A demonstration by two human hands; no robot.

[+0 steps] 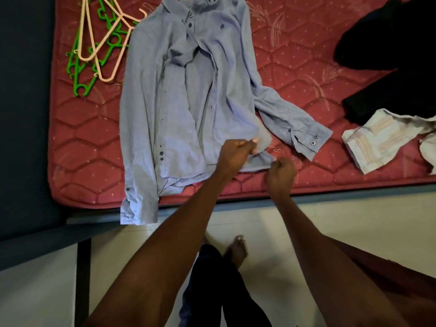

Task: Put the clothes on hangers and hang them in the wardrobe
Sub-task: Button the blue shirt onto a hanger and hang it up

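Blue shirt is laid flat on the red mattress, collar far, one cuff hung over the near edge. Near hem is pinched by the left hand and gripped by the right hand, fingers curled on fabric. Pink and green hangers are piled far left. Black garment and pale striped cloth are lying right.

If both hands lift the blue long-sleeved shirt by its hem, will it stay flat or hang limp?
Probably limp: the blue long-sleeved shirt already wrinkles where the left hand and right hand pinch it. One cuff droops over the red mattress edge, so the sleeves would likely dangle.
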